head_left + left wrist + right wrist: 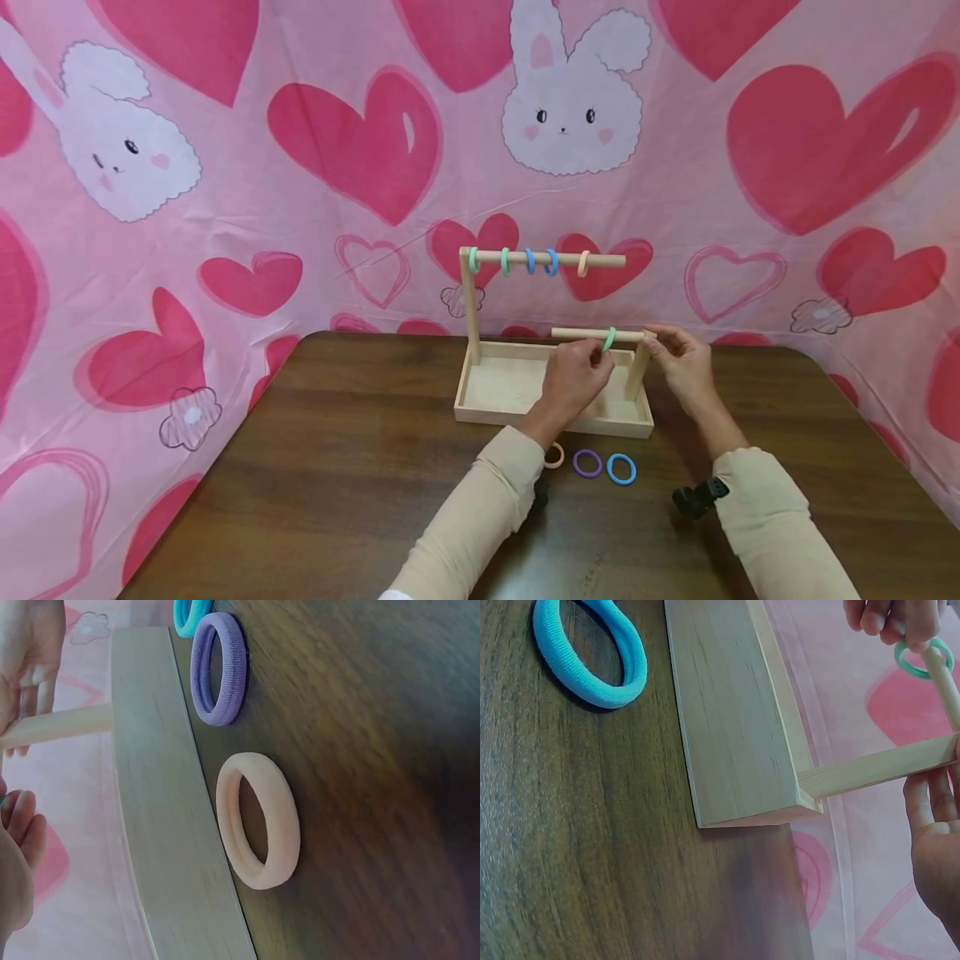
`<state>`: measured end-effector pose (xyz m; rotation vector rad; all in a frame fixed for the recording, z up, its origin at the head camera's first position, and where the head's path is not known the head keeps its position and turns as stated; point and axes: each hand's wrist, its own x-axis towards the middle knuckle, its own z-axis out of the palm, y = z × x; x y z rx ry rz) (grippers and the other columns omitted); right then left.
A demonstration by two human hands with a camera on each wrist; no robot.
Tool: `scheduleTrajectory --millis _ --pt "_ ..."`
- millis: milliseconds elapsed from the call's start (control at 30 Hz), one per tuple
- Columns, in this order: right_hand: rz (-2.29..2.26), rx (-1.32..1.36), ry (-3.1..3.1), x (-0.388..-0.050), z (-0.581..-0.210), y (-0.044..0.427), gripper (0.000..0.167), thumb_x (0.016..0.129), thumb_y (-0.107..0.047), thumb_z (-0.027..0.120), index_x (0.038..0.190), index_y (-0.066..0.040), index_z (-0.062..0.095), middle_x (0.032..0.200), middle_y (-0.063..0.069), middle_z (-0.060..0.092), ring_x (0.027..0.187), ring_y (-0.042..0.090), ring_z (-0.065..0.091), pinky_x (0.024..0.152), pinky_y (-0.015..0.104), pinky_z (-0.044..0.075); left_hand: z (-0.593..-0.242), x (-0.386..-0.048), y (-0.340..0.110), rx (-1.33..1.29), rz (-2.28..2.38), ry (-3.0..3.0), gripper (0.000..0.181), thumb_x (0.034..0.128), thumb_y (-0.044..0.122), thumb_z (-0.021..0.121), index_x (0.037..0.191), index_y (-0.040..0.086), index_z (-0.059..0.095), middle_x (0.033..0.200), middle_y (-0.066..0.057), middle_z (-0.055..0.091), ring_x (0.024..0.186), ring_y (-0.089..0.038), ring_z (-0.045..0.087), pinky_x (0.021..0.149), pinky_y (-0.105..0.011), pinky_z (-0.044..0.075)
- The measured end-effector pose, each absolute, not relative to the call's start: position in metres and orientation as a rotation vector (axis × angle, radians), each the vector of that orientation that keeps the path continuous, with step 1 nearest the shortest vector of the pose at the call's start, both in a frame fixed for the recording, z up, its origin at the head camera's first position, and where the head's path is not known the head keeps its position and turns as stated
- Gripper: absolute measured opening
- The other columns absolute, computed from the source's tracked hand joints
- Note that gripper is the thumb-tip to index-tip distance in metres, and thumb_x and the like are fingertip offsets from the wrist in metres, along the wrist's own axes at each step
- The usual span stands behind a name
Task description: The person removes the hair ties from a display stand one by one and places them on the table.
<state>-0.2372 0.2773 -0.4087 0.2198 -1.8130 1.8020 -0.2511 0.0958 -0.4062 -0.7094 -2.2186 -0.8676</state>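
A light wooden stand (552,425) has a tray base, a tall post at its left and a shorter post (638,367) at its right, each with a horizontal bar. My left hand (573,379) pinches a mint green hair tie (610,339), which encircles the lower bar (577,333). At the top of the short post, my right hand (684,367) grips the wood between thumb and fingers. Along the upper bar (491,256) hang several hair ties: mint green, blue and one peach (582,264).
On the dark wooden table (337,467), in front of the tray, lie a peach hair tie (259,821), a purple hair tie (587,463) and a blue hair tie (622,469). A pink cloth (465,125) with hearts and rabbits hangs behind the table.
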Motion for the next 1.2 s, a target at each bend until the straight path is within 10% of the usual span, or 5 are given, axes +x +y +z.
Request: scheduleTrajectory --millis 467,1200 --pt "1.839 0.172 -1.816 -0.239 -0.411 0.279 0.034 0.091 0.011 0.065 0.097 -0.021 0.076 0.086 -0.021 0.074 0.078 -0.009 0.066 0.072 0.007 0.054 -0.406 -0.251 0.086 -0.687 -0.857 -2.201 0.01 0.0865 0.014 0.072 0.077 0.015 0.074 0.067 0.005 0.07 0.061 -0.007 0.064 0.057 -0.015 0.046" --pt "1.827 0.18 -1.819 -0.239 -0.41 0.279 0.031 0.091 0.012 0.065 0.099 -0.016 0.077 0.084 -0.021 0.073 0.077 -0.01 0.066 0.072 0.007 0.054 -0.41 -0.254 0.071 -0.676 -0.888 -2.154 0.01 0.0854 0.011 0.071 0.076 0.013 0.074 0.064 0.003 0.068 0.059 -0.009 0.061 0.056 -0.017 0.045"
